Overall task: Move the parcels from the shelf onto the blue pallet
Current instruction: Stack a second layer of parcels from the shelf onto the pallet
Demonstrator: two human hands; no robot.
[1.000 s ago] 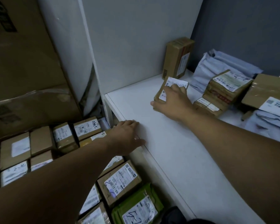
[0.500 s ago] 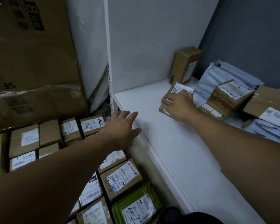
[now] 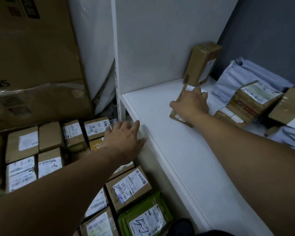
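The fingers of the right hand were curled over a small brown parcel lying far on the white shelf. The left hand, fingers spread and empty, hovered beside the shelf's edge. Pickup seemed underway; the next move called for lifting it left and down onto the stacked parcels.

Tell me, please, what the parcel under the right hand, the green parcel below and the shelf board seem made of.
Held parcel: apparently brown cardboard, boxy edges, white paper label. Green parcel: probably plastic film, wrinkled and shiny. Shelf board: smooth matte white, laminated board or painted metal; unclear.
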